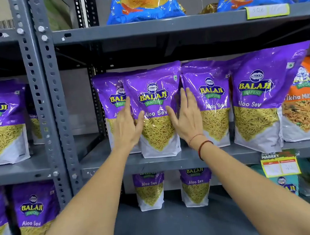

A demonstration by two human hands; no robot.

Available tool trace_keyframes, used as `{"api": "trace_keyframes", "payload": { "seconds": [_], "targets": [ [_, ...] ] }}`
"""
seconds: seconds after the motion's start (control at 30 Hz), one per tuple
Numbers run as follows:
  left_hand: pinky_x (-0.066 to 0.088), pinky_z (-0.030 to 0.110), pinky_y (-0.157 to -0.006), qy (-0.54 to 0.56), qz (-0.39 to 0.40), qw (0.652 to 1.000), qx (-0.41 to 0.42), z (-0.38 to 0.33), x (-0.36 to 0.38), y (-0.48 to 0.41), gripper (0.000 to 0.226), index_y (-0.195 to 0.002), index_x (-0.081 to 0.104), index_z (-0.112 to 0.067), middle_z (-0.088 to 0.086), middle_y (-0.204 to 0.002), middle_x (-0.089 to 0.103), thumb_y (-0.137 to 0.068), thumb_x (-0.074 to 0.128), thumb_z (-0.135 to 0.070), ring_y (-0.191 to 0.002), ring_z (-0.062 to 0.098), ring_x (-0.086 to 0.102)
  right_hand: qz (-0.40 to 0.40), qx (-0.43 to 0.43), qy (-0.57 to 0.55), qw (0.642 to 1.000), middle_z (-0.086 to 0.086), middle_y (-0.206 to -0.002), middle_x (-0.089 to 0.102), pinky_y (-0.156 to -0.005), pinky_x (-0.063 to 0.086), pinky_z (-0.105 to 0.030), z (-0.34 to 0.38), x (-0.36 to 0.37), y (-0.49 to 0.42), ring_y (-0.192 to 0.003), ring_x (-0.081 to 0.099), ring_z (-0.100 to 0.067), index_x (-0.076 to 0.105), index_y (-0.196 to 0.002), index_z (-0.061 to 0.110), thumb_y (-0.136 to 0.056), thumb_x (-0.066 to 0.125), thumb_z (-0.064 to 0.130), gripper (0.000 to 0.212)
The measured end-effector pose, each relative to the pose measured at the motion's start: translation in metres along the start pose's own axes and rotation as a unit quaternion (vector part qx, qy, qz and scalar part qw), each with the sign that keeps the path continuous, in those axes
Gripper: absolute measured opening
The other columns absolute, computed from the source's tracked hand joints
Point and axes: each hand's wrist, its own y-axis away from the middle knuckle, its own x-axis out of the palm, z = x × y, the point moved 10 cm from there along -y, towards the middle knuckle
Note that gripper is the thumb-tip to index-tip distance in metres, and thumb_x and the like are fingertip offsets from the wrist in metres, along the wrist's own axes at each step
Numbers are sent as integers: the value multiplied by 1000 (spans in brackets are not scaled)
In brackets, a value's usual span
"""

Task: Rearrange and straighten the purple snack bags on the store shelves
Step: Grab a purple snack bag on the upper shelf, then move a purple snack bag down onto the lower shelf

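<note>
A purple Aloo Sev bag (155,106) stands upright at the front of the middle shelf (173,163). My left hand (127,125) presses flat on its left side and my right hand (187,118) on its right side, so the bag is held between both palms. Another purple bag (108,95) stands behind it to the left, partly hidden. Two more purple bags (212,96) (258,96) stand to the right; the far one leans right.
An orange Tikha Mitha bag (302,103) sits at the right end of the same shelf. Blue chip bags (145,2) fill the top shelf. More purple bags stand on the left rack (1,120) and the lower shelf (149,189). Grey slotted uprights (54,100) divide the racks.
</note>
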Motion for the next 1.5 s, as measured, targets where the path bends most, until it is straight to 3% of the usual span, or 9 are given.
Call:
{"api": "trace_keyframes", "payload": {
  "seconds": [0.33, 0.47, 0.57, 0.7, 0.77, 0.93, 1.13, 1.37, 1.5],
  "targets": [
    [26, 40, -111, 181, -3, 972, -147, 28, 38, 48, 61, -142, 31, -16, 7, -148, 40, -93, 29, -52, -136, 22, 34, 146, 186, -231, 944, -13, -149, 39, -112, 31, -44, -30, 63, 67, -136, 39, -29, 18, -148, 16, -83, 50, 64, 86],
    [30, 42, -112, 248, 14, 952, -177, 37, 47, 60, 58, -140, 36, -17, 6, -146, 42, -92, 37, -50, -134, 21, 37, 166, 185, -273, 929, -5, -145, 46, -113, 32, -42, -28, 60, 69, -134, 41, -22, 24, -145, 19, -63, 61, 72, 104],
    [38, 37, -106, 302, 26, 935, -184, 40, 43, 64, 49, -133, 46, -15, 5, -137, 50, -90, 46, -39, -126, 18, 44, 162, 174, -310, 920, 3, -134, 54, -111, 35, -40, -26, 48, 73, -126, 48, -15, 31, -140, 25, -66, 68, 65, 92],
    [43, 20, -91, 397, 91, 899, -160, 32, 27, 86, 37, -123, 51, -27, -11, -119, 55, -88, 55, -17, -107, 7, 52, 111, 164, -339, 920, 24, -108, 56, -94, 43, -13, -21, 17, 92, -98, 53, 15, 40, -130, 31, -71, 75, 48, 71],
    [48, 18, -86, 378, 147, 906, -125, 25, 21, 103, 50, -127, 44, -30, -11, -114, 57, -83, 62, -15, -102, 6, 57, 86, 169, -354, 916, 30, -101, 56, -79, 40, 1, -15, 4, 104, -89, 52, 25, 45, -123, 31, -66, 78, 47, 68],
    [38, 1, -85, 212, 209, 954, -30, 10, 8, 136, 105, -148, 6, -23, -27, -120, 49, -71, 77, -11, -102, -20, 53, 29, 167, -373, 912, 16, -113, 62, -92, 48, -17, -2, -11, 139, -107, 56, 6, 51, -120, 32, -53, 85, 53, 78],
    [50, 20, -89, 196, 206, 957, -50, 20, -6, 177, 91, -125, 23, -57, -30, -116, 57, -61, 82, -29, -106, -6, 58, 31, 147, -366, 918, 18, -109, 61, -87, 50, -21, -3, -6, 192, -104, 60, 0, 47, -111, 44, -49, 84, 56, 72],
    [51, 39, -92, 141, 274, 942, -134, 73, 29, 253, 107, -139, 17, -40, -12, -131, 56, -55, 82, -52, -112, 6, 58, 150, 184, -355, 904, 18, -103, 59, -74, 44, -4, -25, 45, 261, -96, 57, 10, 47, -107, 32, -51, 90, 39, 71],
    [51, 31, -89, 116, 294, 931, -182, 98, 50, 287, 113, -139, 15, -36, -10, -127, 58, -51, 85, -48, -109, 7, 59, 222, 210, -312, 900, 12, -110, 61, -85, 45, -11, -37, 77, 297, -104, 56, 6, 46, -114, 27, -49, 82, 59, 81]
  ]
}}
